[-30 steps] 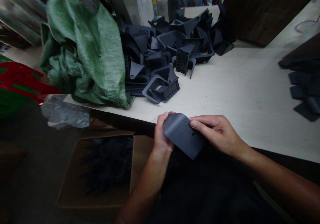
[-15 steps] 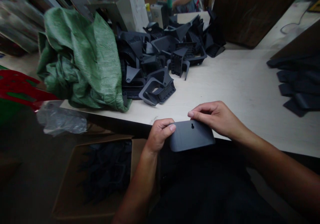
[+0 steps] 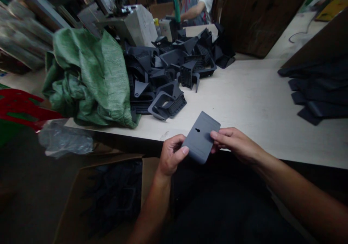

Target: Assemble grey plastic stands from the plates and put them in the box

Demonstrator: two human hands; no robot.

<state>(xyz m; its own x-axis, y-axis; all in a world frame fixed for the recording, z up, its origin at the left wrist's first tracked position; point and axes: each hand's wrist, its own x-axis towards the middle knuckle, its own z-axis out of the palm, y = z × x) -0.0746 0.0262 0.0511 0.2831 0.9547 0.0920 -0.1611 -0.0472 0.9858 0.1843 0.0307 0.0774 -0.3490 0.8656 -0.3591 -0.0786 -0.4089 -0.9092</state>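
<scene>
A flat dark grey plastic plate (image 3: 199, 139) with a keyhole-shaped slot is held between both hands at the table's near edge. It is tilted, one end pointing up and away. My left hand (image 3: 172, 156) pinches its lower left edge, thumb on the face. My right hand (image 3: 236, 142) grips the right edge, thumb on the face and fingers partly hidden behind. Beyond the hands lies a heap of dark plastic brackets (image 3: 174, 59), with one ribbed bracket (image 3: 168, 100) closest to the plate.
A green woven sack (image 3: 89, 81) sits left of the heap. More flat dark pieces (image 3: 320, 88) lie at the right. Below the table edge stands a cardboard box (image 3: 149, 178) holding dark parts. A brown carton (image 3: 258, 19) and another person's arm (image 3: 194, 12) are at the back.
The plate has turned from lying sideways to pointing up and away. My right hand has moved from its top edge down to its right edge. The view has shifted slightly.
</scene>
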